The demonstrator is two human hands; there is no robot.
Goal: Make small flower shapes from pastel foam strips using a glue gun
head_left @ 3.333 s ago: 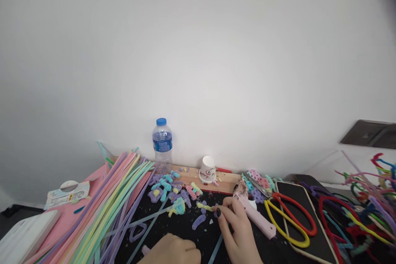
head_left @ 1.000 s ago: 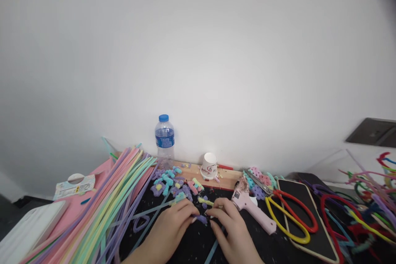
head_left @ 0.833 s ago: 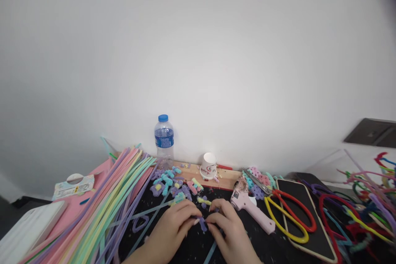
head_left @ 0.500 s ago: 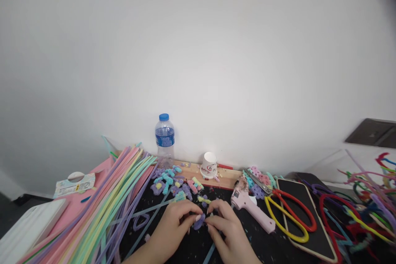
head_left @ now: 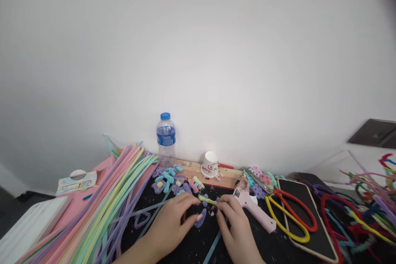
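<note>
Yellow fuzzy strip (head_left: 208, 200) lies across the black mat (head_left: 201, 247) on the wooden counter (head_left: 228, 180), between the fingertips of both hands. Purple fuzzy piece (head_left: 201, 218) sits just below it, at about seven o'clock.

Left hand (head_left: 170, 225), at nine o'clock from the purple piece: thumb and index finger stand apart, thumb at the purple piece, index tip near the strip's left end. No firm pinch is evident. Right hand (head_left: 237, 226), at three o'clock: fingertips are drawn close at the strip's right end; whether they pinch it cannot be told.

Step in hand, as judged: close fingertip handling of small fuzzy parts. Any further move of the strip calls for a light pinch at its end, with the purple piece kept clear of the thumb.

Surroundings, by clock from the purple piece: paper cup (head_left: 209, 166) at twelve; fuzzy shapes (head_left: 168, 179) at ten; long fuzzy stems (head_left: 114, 206) at nine; pink glue gun (head_left: 258, 214) and scissors (head_left: 269, 192) between two and three.
</note>
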